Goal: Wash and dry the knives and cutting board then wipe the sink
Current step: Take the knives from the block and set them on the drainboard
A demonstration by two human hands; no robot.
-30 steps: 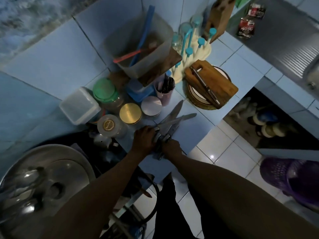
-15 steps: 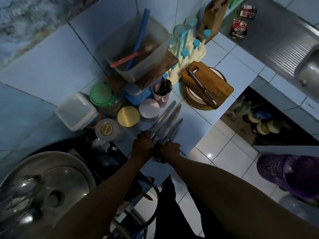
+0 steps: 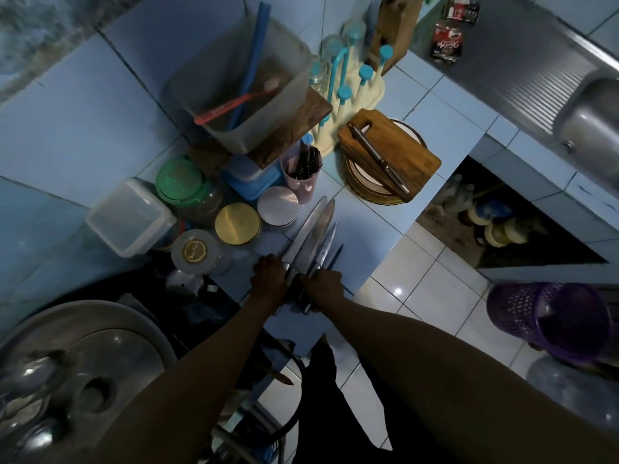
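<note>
At the far left sits a big metal pot lid. Past it, on the blue counter, are a clear box, a jar with a green lid, a gold lid and a pink cup. A big clear tub sits higher up with a red toothbrush in it.

In the middle, both hands are close together on a bunch of knives. The left hand curls round the handles from the left. The right hand grips the handles from the right. The blades lie side by side on the counter and point away from the person.

Further right, a wooden cutting board rests on a stack of plates. One more knife lies across the board. Behind it is a wooden knife block.

At the far right are the metal sink, at the top, and a purple basket on the floor lower down.
</note>
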